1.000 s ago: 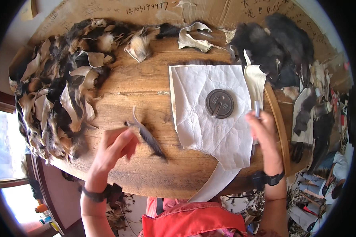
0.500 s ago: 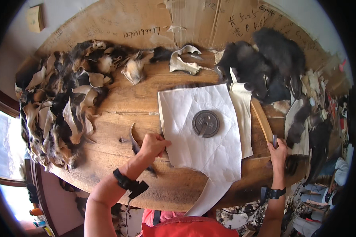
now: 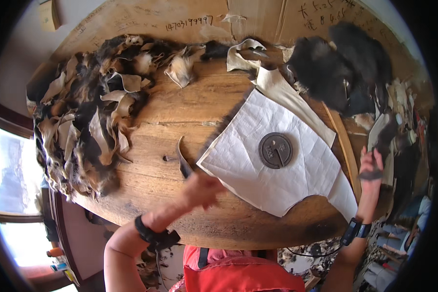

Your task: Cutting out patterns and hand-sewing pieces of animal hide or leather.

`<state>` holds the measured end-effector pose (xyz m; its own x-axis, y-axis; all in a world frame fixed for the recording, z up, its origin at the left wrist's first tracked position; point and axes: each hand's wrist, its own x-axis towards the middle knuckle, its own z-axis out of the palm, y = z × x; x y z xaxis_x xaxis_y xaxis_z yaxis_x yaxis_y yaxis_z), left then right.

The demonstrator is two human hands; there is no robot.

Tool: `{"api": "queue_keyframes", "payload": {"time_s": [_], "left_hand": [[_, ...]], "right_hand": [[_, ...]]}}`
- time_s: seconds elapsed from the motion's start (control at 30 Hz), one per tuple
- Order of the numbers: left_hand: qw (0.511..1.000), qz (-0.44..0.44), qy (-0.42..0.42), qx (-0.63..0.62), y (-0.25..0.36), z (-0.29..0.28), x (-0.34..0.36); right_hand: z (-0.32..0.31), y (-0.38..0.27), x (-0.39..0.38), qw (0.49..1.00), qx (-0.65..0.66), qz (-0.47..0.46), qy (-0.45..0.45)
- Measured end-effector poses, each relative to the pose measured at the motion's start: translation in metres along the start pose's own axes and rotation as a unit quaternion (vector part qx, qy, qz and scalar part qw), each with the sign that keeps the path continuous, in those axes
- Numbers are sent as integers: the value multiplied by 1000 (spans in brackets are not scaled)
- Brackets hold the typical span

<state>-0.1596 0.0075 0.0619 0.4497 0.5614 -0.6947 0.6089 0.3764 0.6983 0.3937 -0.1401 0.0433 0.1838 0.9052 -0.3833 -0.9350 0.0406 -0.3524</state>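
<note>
A creased white sheet (image 3: 248,151) lies slanted on the wooden table, with dark fur showing along its upper left edge. On it rests a round, slotted iron weight (image 3: 276,150). My left hand (image 3: 202,190) is beside the sheet's lower left edge, its fingers smeared by motion. To the right, my right hand (image 3: 371,163) is raised beyond the wooden strip (image 3: 343,146), with a small dark tool (image 3: 370,175) across it; blur hides its exact shape. A pale hide piece (image 3: 297,100) lies behind the sheet, and a thin dark scrap (image 3: 183,158) lies near my left hand.
Fur and hide scraps (image 3: 97,112) are heaped along the left of the table (image 3: 165,121). Black pelts (image 3: 321,73) lie at the back right, against a cardboard wall (image 3: 194,22). More furry pieces hang over the right edge.
The sheet has turned clockwise, its narrow tail swinging from the front toward my right forearm, and the weight turned with it. My left hand has come off the sheet's edge; my right hand moved outward.
</note>
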Motion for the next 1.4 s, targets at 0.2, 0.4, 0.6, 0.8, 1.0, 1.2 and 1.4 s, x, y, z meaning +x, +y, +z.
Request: {"api": "queue_keyframes", "payload": {"time_s": [0.2,0.4,0.6,0.8,1.0,1.2,1.4], "left_hand": [[995,58,70,-45,-33,-83,46],[998,62,-20,8,-34,-94,55],[995,72,-69,15,-33,-107,61],[986,126,-100,41,-36,-112,67],[983,140,-79,84,-31,-103,64],[989,119,-85,33,-35,-103,72],[986,101,-126,-37,-33,-104,69]], "right_hand": [[83,224,19,921,-237,-288,-113],[150,437,48,741,-588,-294,136],[155,503,46,639,-644,-390,159],[164,512,49,638,-650,-359,203],[164,522,50,554,-695,-408,211],[160,526,43,615,-656,-396,187],[166,515,50,591,-684,-379,200]]}}
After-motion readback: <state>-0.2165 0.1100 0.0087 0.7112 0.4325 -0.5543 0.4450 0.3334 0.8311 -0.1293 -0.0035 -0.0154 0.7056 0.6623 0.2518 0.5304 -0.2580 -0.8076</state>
